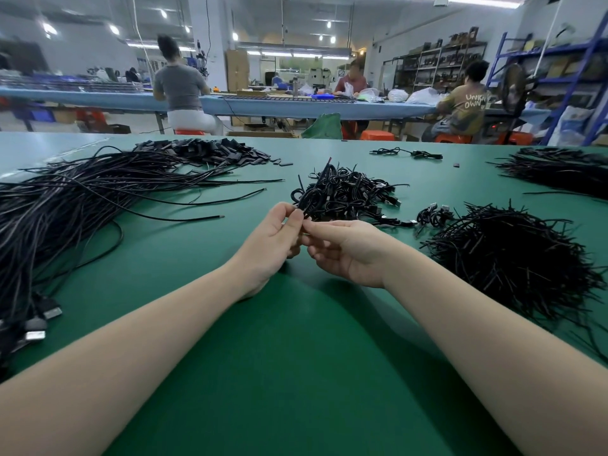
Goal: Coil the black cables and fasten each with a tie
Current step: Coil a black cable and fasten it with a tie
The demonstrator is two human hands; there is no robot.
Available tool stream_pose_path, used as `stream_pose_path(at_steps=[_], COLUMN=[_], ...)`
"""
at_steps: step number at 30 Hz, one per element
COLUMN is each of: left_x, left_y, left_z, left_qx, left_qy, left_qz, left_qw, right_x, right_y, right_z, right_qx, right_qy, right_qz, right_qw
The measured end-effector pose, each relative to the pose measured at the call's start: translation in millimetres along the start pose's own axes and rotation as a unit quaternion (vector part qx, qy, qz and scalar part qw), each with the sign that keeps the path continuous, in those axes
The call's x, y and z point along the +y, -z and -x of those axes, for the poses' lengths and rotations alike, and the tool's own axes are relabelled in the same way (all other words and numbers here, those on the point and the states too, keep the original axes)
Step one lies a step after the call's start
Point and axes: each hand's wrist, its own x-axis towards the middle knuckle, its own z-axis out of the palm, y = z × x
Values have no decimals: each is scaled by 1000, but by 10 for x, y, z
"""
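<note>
Left hand (pixel 274 238) and right hand (pixel 345 251) meet above the green table mat (pixel 296 357), fingertips touching. Left fingers and thumb pinch a small coiled black cable (pixel 309 200); right thumb and forefinger pinch a thin black tie at the coil's near end. Just beyond the hands: heap of coiled, tied black cables (pixel 348 192). Right of the right hand: mound of short black wire ties (pixel 513 258). Left of the left hand: large bundle of long loose black cables (pixel 65 205), plug ends nearest the person. Farther back, left: pile of flat black pieces (pixel 210 151).
</note>
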Motion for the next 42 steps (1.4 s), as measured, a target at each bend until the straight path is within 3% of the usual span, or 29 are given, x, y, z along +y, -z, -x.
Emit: stream_pose_path(at_steps=[4, 9, 15, 23, 37, 42], left_x=[-8, 15, 48, 45, 52, 48], left_y=[3, 29, 112, 177, 246, 218], left_z=[0, -15, -23, -44, -47, -47], left_qx=[7, -5, -39, -59, -98, -78], left_qy=[10, 49, 122, 157, 171, 164], left_qz=[11, 51, 92, 146, 172, 166], left_qw=[1000, 997, 987, 975, 965, 969], right_x=[-10, 1, 15, 15, 50, 67], right_y=[9, 8, -16, 3, 29, 18], right_z=[-5, -36, -37, -38, -42, -30], right_qx=[22, 66, 61, 36, -2, 5], right_qy=[27, 120, 76, 60, 32, 51], right_qz=[49, 149, 69, 32, -5, 14], right_qw=[998, 979, 993, 997, 999, 999])
